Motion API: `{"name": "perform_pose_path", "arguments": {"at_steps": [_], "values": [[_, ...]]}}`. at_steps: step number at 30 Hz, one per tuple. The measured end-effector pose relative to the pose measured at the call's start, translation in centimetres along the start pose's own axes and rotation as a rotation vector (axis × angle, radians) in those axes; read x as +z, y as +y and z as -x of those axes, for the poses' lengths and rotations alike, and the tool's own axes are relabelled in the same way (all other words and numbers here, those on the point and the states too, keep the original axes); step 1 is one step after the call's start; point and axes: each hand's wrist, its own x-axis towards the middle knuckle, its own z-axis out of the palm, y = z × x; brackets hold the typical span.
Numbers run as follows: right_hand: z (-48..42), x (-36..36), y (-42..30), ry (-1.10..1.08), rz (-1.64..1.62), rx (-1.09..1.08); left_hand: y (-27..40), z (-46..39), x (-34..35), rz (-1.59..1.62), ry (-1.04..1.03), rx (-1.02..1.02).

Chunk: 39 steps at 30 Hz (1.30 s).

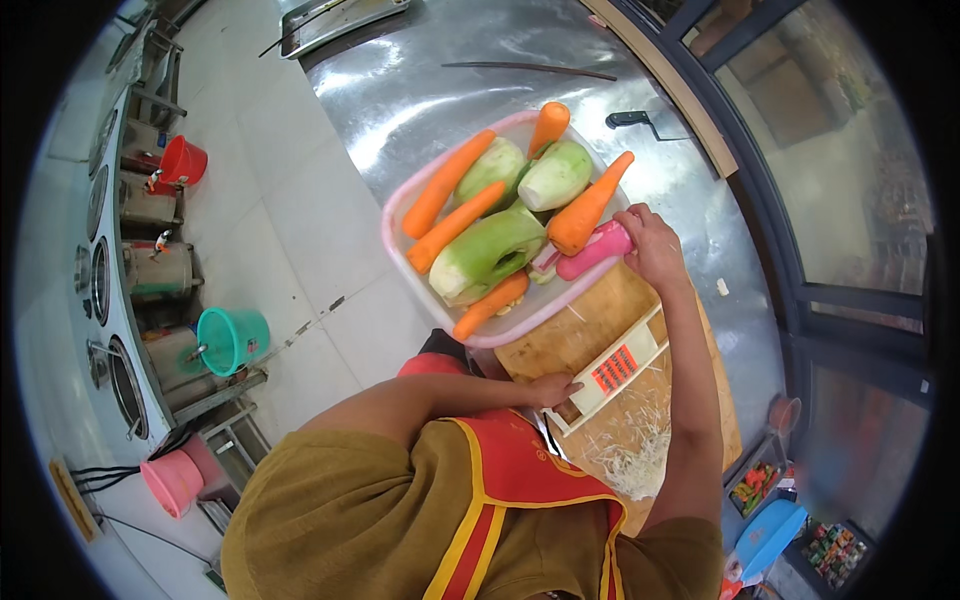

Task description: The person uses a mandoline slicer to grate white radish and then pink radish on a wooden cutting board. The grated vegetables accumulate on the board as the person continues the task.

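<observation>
My left hand (556,391) grips the near end of a pale mandoline slicer (615,369) with an orange label, which lies slanted on a wooden cutting board (694,405). My right hand (654,244) is at the right rim of a pink-edged plastic tub (397,259), its fingers closed on a pink item (596,251), perhaps a glove. Peeled carrots (592,206) and large green radishes (487,255), one with a dark hollow, fill the tub. Fine pale shreds (637,461) are heaped on the board near my right forearm, with loose strands around the slicer.
A black-handled cleaver (649,120) and a long dark rod (529,69) lie on the steel table (420,82) beyond the tub. A metal tray (341,22) stands at the far left. Buckets, including a teal one (232,341), stand by the steel units. A window frame borders the right.
</observation>
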Motion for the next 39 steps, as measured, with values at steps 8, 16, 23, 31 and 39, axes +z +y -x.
{"name": "perform_pose_path", "arguments": {"at_steps": [8, 16, 23, 31, 39], "values": [[4.3, -0.8, -4.5, 0.219, -0.062, 0.0, -0.9, -0.8, 0.4, 0.154, -0.022, -0.004], [2.8, 0.9, -5.1, 0.242, 0.009, -0.063, -2.3, -2.3, -0.1, 0.142, -0.114, -0.065], [16.7, -3.0, -4.6, 0.67, -0.743, 0.892, -0.7, -2.1, 0.0, 0.189, -0.079, -0.108], [33.3, 9.4, -3.7, 0.899, -2.101, 1.268, 1.4, -1.2, -0.7, 0.186, -0.069, -0.061], [37.4, 9.3, -6.8, 0.863, -1.869, 1.25, 8.2, 2.7, 3.7, 0.286, -0.081, -0.168]]}}
